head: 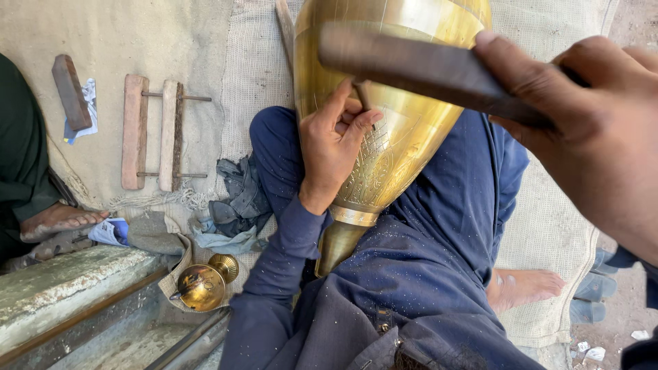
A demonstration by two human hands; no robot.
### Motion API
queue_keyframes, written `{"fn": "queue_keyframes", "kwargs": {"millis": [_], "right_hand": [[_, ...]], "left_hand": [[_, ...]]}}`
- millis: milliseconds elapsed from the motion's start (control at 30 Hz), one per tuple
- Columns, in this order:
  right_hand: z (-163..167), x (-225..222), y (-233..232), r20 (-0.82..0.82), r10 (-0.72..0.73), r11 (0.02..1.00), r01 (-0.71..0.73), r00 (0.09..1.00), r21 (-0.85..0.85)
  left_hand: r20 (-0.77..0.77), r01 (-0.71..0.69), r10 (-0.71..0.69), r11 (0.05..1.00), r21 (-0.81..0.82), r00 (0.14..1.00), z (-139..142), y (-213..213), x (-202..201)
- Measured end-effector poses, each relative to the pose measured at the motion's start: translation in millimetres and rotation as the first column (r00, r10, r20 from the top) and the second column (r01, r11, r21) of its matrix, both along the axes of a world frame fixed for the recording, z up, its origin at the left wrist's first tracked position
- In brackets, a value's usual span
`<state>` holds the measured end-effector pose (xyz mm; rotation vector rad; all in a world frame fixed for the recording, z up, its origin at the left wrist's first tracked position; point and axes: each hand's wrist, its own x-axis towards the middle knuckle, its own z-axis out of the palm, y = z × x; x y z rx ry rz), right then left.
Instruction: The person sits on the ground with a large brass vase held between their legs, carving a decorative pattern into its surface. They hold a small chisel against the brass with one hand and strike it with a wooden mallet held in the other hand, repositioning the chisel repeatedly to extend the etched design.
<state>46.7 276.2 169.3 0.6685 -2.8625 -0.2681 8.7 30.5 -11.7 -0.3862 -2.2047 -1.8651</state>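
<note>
I am sitting on the ground on a pale woven mat (548, 205), and a big shiny brass vase (404, 130) is lying across my lap with its narrow foot pointing toward me. My left hand (332, 147) is resting on the side of the vase, and its grip is pinching a thin metal chisel (361, 96) so the tip is touching the brass. Fine patterns are showing on the vase just beside my fingers (356, 123). My right hand (596, 137) is up close to the camera, and its grip is clamped tight around a dark, flat hammer bar (418, 68) that is hanging over the chisel, a little apart from it. I am wearing dark blue clothes (425, 274) with tiny bright specks all over them, and my bare foot (524, 288) is sticking out on the mat. A small round brass pot (203, 284) is lying on its side near my left elbow, next to some grey rags (236, 205). A wooden frame (154, 133) made of two boards with rods between them is lying on the sacking to the left, and a dark block (70, 92) is lying just beyond it. Another person's bare foot (58, 220) is showing at the far left edge.
</note>
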Motion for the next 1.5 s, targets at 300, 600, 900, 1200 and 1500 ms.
{"fn": "queue_keyframes", "kwargs": {"millis": [300,600,900,1200,1500], "right_hand": [[-29,37,20,0.289,-0.29,0.931,0.339,0.912,-0.137],[-83,72,19,0.264,-0.24,0.652,0.357,0.934,-0.669],[-147,101,17,0.118,-0.254,0.6,0.252,0.96,-0.759],[-113,75,25,0.262,-0.253,0.417,0.35,0.931,-0.839],[-29,32,14,0.121,-0.157,0.903,0.192,0.98,-0.383]], "left_hand": [[-0.056,0.387,-0.408,0.895,-0.223,0.911,17,-17,-39],[-0.046,0.549,-0.637,0.697,-0.461,0.77,45,-12,-61],[-0.055,0.569,-0.707,0.611,-0.55,0.705,52,-6,-63],[-0.055,0.528,-0.617,0.713,-0.461,0.785,39,-11,-58],[-0.069,0.297,-0.333,0.904,-0.308,0.941,20,-17,-33]]}}
